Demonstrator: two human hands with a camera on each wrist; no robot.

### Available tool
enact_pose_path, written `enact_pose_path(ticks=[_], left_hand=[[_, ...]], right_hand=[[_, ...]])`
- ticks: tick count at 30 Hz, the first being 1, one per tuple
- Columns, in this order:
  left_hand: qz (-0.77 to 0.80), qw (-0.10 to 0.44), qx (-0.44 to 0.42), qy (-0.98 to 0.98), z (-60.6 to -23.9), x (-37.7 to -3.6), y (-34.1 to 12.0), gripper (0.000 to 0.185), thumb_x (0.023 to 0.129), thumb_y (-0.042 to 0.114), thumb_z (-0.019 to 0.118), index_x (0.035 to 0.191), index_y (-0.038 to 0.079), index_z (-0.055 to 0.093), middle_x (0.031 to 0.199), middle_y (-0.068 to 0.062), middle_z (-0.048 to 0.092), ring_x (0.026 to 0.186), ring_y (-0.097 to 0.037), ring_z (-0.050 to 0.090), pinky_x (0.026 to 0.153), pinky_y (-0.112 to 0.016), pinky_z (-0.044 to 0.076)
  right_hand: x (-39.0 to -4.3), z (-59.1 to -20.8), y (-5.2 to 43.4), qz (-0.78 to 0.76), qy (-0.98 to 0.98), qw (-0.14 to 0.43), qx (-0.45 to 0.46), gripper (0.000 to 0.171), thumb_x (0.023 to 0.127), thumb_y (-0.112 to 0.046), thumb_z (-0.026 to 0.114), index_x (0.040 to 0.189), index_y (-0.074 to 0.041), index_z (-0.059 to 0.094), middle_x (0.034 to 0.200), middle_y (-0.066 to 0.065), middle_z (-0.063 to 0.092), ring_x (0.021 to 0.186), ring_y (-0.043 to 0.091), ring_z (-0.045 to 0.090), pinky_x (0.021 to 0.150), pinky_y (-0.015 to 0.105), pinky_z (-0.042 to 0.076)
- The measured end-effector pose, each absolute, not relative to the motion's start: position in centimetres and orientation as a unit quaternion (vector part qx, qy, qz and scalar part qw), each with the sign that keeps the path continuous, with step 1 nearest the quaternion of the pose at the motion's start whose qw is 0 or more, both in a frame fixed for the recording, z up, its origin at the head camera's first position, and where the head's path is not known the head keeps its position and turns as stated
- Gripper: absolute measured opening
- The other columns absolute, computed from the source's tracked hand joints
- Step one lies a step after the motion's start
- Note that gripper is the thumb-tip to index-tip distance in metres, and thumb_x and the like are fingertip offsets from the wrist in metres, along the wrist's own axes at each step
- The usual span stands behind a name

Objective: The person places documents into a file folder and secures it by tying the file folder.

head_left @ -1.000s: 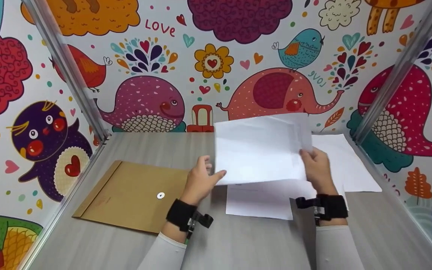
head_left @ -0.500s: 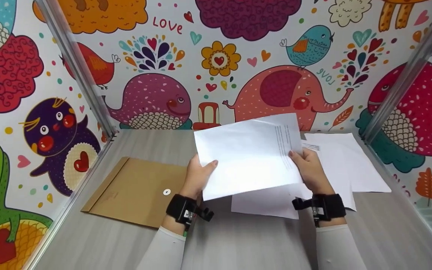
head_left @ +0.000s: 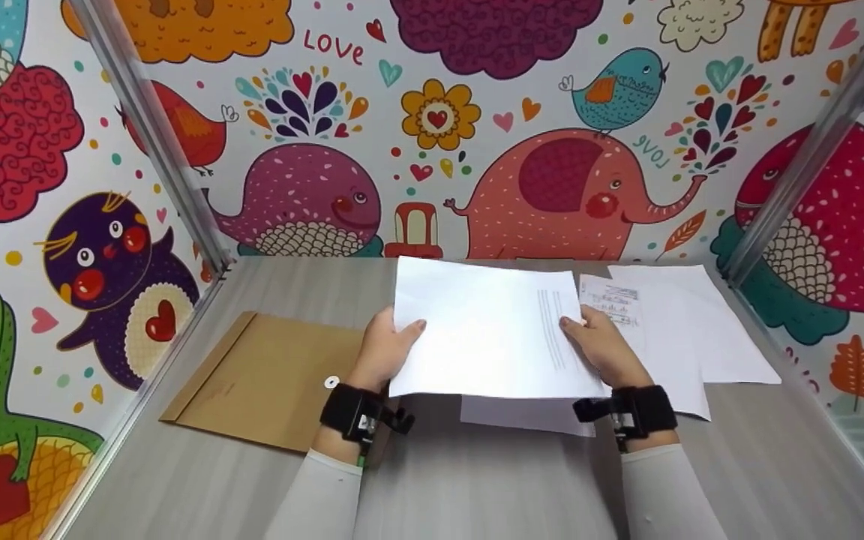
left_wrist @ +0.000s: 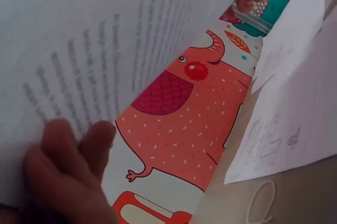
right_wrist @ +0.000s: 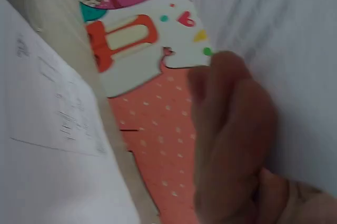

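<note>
A printed sheet point(head_left: 488, 334) is gripped by the left hand point(head_left: 383, 352) and right hand point(head_left: 601, 349), long axis between them. Loose papers point(head_left: 664, 322) lie beneath and right; a brown envelope point(head_left: 267, 379) lies left.

I'm looking into a small recording booth: cartoon-animal wallpaper point(head_left: 432, 150) on three walls, metal corner posts point(head_left: 154, 142), a grey woodgrain worktop point(head_left: 477, 487).

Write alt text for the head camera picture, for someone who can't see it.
Two hands, left hand and right hand, hold a white sheet of paper by its side edges above a grey table. A brown envelope lies to the left, more printed sheets to the right.
</note>
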State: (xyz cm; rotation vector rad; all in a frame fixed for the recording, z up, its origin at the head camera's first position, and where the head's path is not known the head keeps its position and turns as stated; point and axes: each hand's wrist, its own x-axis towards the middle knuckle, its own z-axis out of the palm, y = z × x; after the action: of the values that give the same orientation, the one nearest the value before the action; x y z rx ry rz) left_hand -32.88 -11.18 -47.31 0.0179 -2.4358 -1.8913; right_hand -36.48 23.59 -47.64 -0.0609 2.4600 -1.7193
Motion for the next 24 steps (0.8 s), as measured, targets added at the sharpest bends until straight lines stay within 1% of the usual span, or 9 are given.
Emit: enact_pose_path(ticks=[2, 6, 9, 13, 15, 17, 19, 21, 24], left_hand=[[-0.608, 0.027, 0.019, -0.793, -47.3, -33.0, -11.3, 0.044, 0.105, 0.019, 0.063, 0.145, 0.002, 0.059, 0.135, -0.019, 0.069, 0.123, -0.033, 0.066, 0.11, -0.051, 0.052], [-0.583, 0.036, 0.057, -0.81, -47.2, -32.9, -12.1, 0.041, 0.106, 0.03, 0.061, 0.136, 0.004, 0.065, 0.127, -0.018, 0.072, 0.115, -0.032, 0.068, 0.102, -0.049, 0.054], [-0.509, 0.065, 0.048, -0.857, -47.6, -32.2, -13.4, 0.043, 0.105, 0.037, 0.061, 0.132, 0.003, 0.064, 0.1, -0.012, 0.073, 0.087, -0.026, 0.068, 0.079, -0.04, 0.054], [-0.37, 0.11, 0.008, -0.923, -48.6, -30.7, -15.0, 0.05, 0.103, 0.036, 0.067, 0.137, 0.0, 0.058, 0.083, -0.009, 0.068, 0.067, -0.022, 0.06, 0.063, -0.037, 0.048], [-0.315, 0.115, -0.001, -0.942, -49.2, -30.1, -15.5, 0.055, 0.101, 0.033, 0.072, 0.139, -0.003, 0.056, 0.097, -0.017, 0.072, 0.08, -0.029, 0.068, 0.073, -0.043, 0.056], [-0.272, 0.106, -0.011, -0.956, -50.0, -29.5, -16.0, 0.061, 0.098, 0.031, 0.075, 0.142, -0.005, 0.054, 0.112, -0.026, 0.07, 0.098, -0.039, 0.069, 0.088, -0.051, 0.057], [-0.243, 0.079, -0.014, -0.967, -50.7, -29.0, -16.5, 0.068, 0.094, 0.028, 0.079, 0.145, -0.006, 0.051, 0.129, -0.031, 0.066, 0.118, -0.048, 0.064, 0.105, -0.059, 0.051], [-0.216, 0.044, -0.01, -0.975, -51.2, -28.4, -16.9, 0.076, 0.09, 0.03, 0.083, 0.149, -0.004, 0.05, 0.141, -0.034, 0.059, 0.131, -0.054, 0.056, 0.114, -0.067, 0.043], [-0.186, -0.007, 0.003, -0.983, -51.7, -27.9, -17.4, 0.088, 0.082, 0.038, 0.088, 0.153, 0.002, 0.051, 0.152, -0.034, 0.051, 0.142, -0.062, 0.041, 0.115, -0.078, 0.033]], right_hand=[[-36.8, -48.0, 23.2, -0.583, 0.811, 0.041, -0.026, 0.051, 0.112, -0.02, 0.049, 0.158, 0.002, 0.043, 0.134, 0.021, 0.068, 0.089, 0.007, 0.069, 0.076, 0.022, 0.056], [-37.2, -48.3, 22.7, -0.595, 0.803, -0.021, -0.032, 0.049, 0.111, -0.015, 0.05, 0.157, 0.001, 0.046, 0.145, 0.026, 0.062, 0.091, 0.004, 0.068, 0.078, 0.018, 0.055], [-37.3, -48.2, 22.8, -0.595, 0.802, -0.047, -0.022, 0.047, 0.11, -0.013, 0.052, 0.152, 0.005, 0.051, 0.144, 0.029, 0.062, 0.093, 0.0, 0.066, 0.081, 0.015, 0.052], [-37.4, -48.2, 23.8, -0.598, 0.799, -0.058, 0.004, 0.044, 0.109, -0.014, 0.053, 0.148, 0.007, 0.056, 0.146, 0.029, 0.061, 0.096, -0.003, 0.062, 0.084, 0.012, 0.049], [-37.4, -48.2, 24.3, -0.594, 0.802, -0.06, 0.013, 0.043, 0.109, -0.014, 0.053, 0.146, 0.007, 0.057, 0.145, 0.029, 0.062, 0.095, -0.003, 0.062, 0.084, 0.012, 0.049], [-37.3, -48.3, 24.7, -0.581, 0.812, -0.059, 0.018, 0.043, 0.109, -0.015, 0.054, 0.145, 0.008, 0.058, 0.144, 0.028, 0.063, 0.097, -0.002, 0.06, 0.084, 0.012, 0.047], [-37.3, -48.4, 24.8, -0.57, 0.82, -0.054, 0.019, 0.043, 0.108, -0.015, 0.054, 0.144, 0.009, 0.059, 0.143, 0.028, 0.064, 0.097, -0.001, 0.06, 0.083, 0.012, 0.047], [-37.3, -48.5, 24.9, -0.565, 0.824, -0.041, 0.018, 0.044, 0.108, -0.015, 0.054, 0.145, 0.009, 0.059, 0.139, 0.027, 0.066, 0.092, 0.0, 0.063, 0.079, 0.013, 0.05], [-37.3, -48.6, 24.9, -0.57, 0.822, -0.006, 0.01, 0.045, 0.108, -0.016, 0.054, 0.146, 0.008, 0.057, 0.127, 0.022, 0.072, 0.083, 0.002, 0.067, 0.074, 0.016, 0.054]])
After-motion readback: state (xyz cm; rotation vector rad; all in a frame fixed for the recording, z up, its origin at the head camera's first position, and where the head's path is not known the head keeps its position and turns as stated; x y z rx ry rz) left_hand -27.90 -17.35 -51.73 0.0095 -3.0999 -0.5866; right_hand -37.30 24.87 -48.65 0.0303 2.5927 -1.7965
